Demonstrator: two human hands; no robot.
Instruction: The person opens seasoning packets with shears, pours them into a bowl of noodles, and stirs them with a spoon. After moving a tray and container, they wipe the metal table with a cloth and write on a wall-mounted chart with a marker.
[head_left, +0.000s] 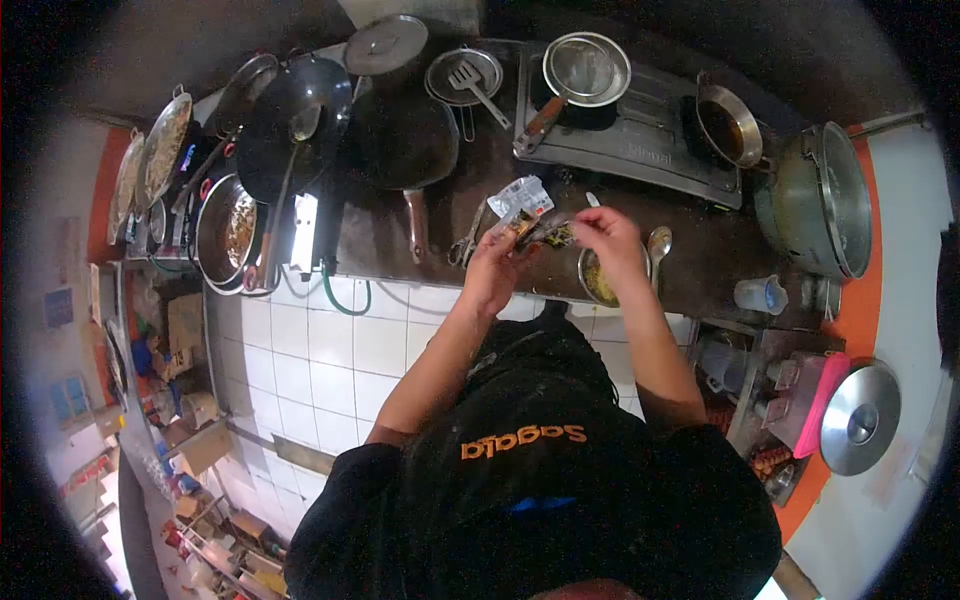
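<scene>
My left hand [494,266] is closed around a small dark packet [545,234] with a bit of yellow on it. The fingers of my right hand [612,240] are pinched at the packet's other side; its exact kind is too small to make out. Just beyond my left hand, a silver foil sachet [522,195] with red print lies on the counter. Partly hidden beneath my right hand is a metal bowl [592,280] with something yellowish inside. A metal spoon [659,243] rests to the right of the bowl, and tongs [467,240] lie left of my left hand.
A gas stove [640,150] with a strainer [587,70] and a small pan [730,122] stands at the back. A big pot [820,205] is at right. Woks [295,130], a frying pan [405,135] and a steel pan [226,232] crowd the left. A measuring cup [760,295] sits near the front edge.
</scene>
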